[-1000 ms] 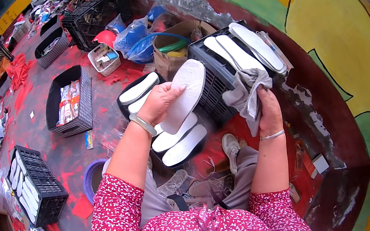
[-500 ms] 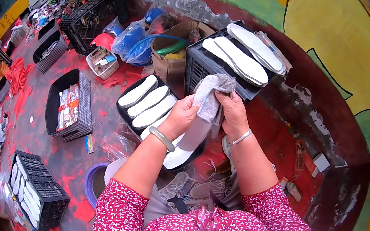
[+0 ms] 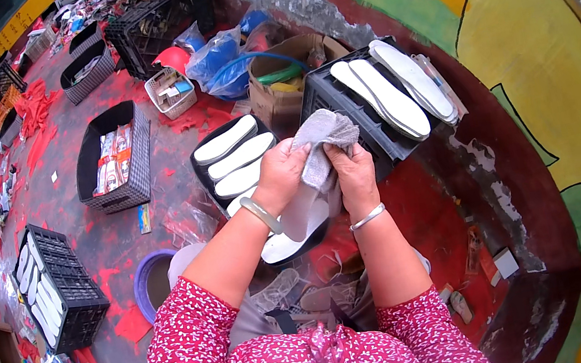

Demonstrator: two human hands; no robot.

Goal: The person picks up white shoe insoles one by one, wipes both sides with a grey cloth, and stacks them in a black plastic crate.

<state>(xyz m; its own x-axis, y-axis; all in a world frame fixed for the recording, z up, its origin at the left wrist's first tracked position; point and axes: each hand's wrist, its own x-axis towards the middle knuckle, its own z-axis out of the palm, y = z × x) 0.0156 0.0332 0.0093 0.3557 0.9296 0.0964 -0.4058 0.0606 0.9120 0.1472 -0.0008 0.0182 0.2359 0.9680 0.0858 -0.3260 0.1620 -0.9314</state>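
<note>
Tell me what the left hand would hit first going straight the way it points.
The left hand would first meet the grey cloth at its fingers; beyond that, probably the black crate with white insoles, though depth is unclear.

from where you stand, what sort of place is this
Probably a makeshift workshop or storeroom handling shoe insoles: white insoles lie on a black crate, more fill a slatted crate, and a patterned bin holds packets.
</note>
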